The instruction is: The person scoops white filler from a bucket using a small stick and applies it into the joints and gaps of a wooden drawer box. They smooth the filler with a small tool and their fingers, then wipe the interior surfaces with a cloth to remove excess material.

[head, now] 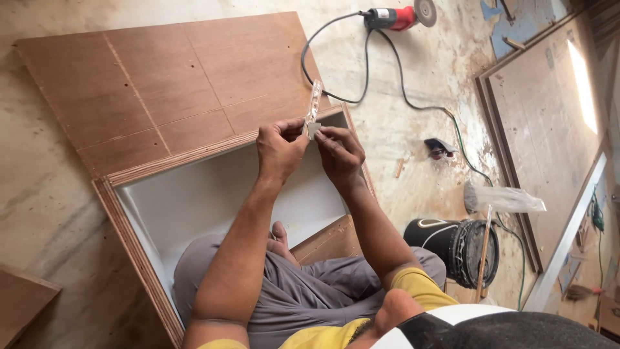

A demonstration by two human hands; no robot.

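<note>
Clear plastic, a narrow strip packet [314,98] with small hardware inside, sticks up toward 12 o'clock from between both hands, just over the top edge of the plywood cabinet box [155,97]. Left hand [279,150] pinches the packet's lower end, thumb and fingers closed on it. Right hand [340,152] pinches a small pale metal piece [313,129] at the packet's base, fingertips tight; the two hands touch there. Can't tell whether the piece is out of the packet or not.

Handling, as a guess: packet is light, floppy and a bit slick, so hold it low near the opening, not at the loose tip. The metal piece looks tiny, stiff and easy to drop into the box; a fingertip pinch on its flat faces suits it.

Person sits inside the box, grey trousers against the white lining [213,194]. Red angle grinder [397,16] at 1 o'clock, its black cord looping across the dusty floor. Black bucket [452,245] at 4 o'clock, plastic bag [507,199] just above it. Framed board [549,129] at 3 o'clock.
</note>
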